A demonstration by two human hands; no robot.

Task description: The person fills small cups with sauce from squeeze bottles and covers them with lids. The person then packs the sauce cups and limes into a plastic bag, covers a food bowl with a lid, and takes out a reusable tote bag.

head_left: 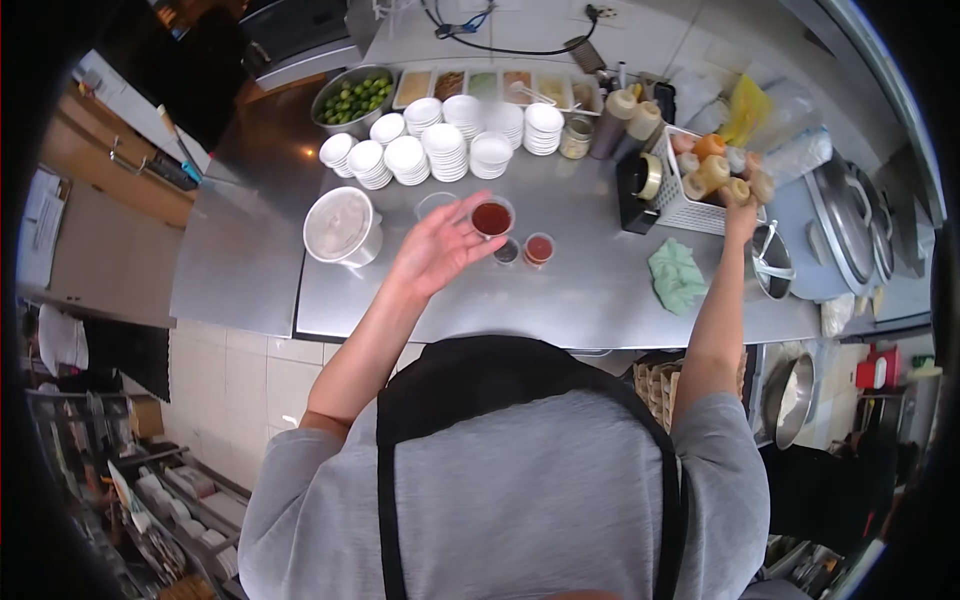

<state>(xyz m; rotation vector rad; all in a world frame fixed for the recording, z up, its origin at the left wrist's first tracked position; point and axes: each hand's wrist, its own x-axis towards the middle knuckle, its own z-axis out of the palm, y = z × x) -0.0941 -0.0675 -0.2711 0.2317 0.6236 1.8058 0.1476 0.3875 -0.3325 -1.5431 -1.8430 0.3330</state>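
My left hand (445,242) holds a small clear cup of dark red sauce (491,217) between thumb and fingers, above the steel counter. Just below it stand a cup of red sauce (539,249) and a smaller cup with dark contents (507,251). A clear round lid or cup (435,206) lies behind the left hand, partly covered by it. Stretched out to the right, my right hand (740,215) is closed on a squeeze bottle (738,190) at the front of a white basket (690,212). Several other squeeze bottles (710,146) stand in that basket.
Stacks of white dishes (444,150) line the back, with a bowl of limes (357,98) behind. A white tub (340,225) stands left. A green cloth (677,275), a metal pot (772,262) and a black box holding tape (637,192) are near my right arm.
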